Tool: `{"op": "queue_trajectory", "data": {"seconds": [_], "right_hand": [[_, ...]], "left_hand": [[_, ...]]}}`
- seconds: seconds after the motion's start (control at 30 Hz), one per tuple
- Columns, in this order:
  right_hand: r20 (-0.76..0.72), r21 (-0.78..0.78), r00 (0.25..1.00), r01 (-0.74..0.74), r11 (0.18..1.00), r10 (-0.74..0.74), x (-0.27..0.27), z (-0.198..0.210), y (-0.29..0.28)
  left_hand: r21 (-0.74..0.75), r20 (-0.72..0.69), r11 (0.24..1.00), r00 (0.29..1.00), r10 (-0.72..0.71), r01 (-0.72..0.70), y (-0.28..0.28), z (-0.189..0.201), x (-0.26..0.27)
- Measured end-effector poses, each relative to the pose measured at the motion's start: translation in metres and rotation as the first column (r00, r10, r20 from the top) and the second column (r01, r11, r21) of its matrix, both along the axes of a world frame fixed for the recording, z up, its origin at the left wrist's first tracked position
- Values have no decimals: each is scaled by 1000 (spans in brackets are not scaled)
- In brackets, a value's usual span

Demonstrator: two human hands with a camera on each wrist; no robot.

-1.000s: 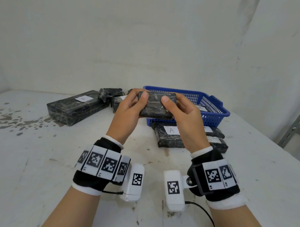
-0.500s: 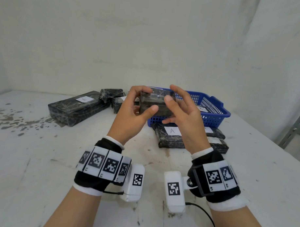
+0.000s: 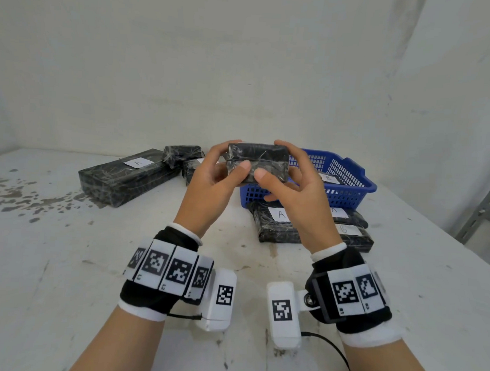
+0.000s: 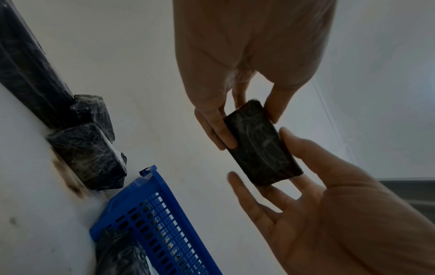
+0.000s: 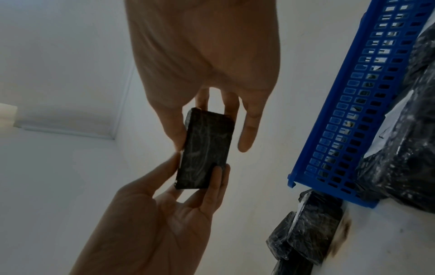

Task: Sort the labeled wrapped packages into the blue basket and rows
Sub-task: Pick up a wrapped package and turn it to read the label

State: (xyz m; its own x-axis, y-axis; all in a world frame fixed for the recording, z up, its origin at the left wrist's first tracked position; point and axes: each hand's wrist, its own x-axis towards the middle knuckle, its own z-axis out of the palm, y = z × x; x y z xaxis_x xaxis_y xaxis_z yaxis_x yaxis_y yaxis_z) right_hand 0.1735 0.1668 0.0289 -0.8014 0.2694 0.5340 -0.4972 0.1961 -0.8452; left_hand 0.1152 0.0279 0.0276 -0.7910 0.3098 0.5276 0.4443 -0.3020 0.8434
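Hands, left hand [image 3: 210, 181] and right hand [image 3: 296, 190], both pinch one small wrapped package [image 3: 258, 163] up above the worktop [image 3: 69, 262], seemingly hunting its label before sorting.

Black wrapped package [image 3: 258, 163] held level above blue basket [image 3: 346, 189].

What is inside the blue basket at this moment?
The blue basket holds at least one black wrapped package with a white label that looks like B. The hands and the held package cover the basket's left part, so the full count stays unknown.
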Motion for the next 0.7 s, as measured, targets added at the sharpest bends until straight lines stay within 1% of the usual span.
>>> {"op": "queue_trajectory", "data": {"seconds": [0.07, 0.17, 0.27, 0.37, 0.53, 0.63, 0.7], "right_hand": [[1, 17, 1000, 12, 1000, -12, 0, 0, -1], [3, 1, 1000, 24, 1000, -24, 0, 0, 0], [8, 9, 1000, 20, 1000, -20, 0, 0, 1], [6, 12, 1000, 5, 1000, -5, 0, 1, 3], [10, -2, 1000, 21, 1000, -21, 0, 1, 2], [15, -3, 999, 39, 999, -39, 0, 0, 1], [8, -10, 999, 34, 999, -34, 0, 1, 2]], "left_hand": [[-17, -28, 1000, 1000, 11, -11, 0, -1, 0], [-10, -29, 1000, 1000, 11, -12, 0, -1, 1], [-18, -48, 998, 997, 55, -56, 0, -1, 1], [-2, -33, 998, 998, 58, -58, -1, -1, 0], [5, -4, 999, 999, 53, -53, -1, 0, 1], [-8, -4, 997, 997, 72, -72, -2, 1, 2], [-41, -5, 996, 997, 81, -81, -3, 1, 3]]}}
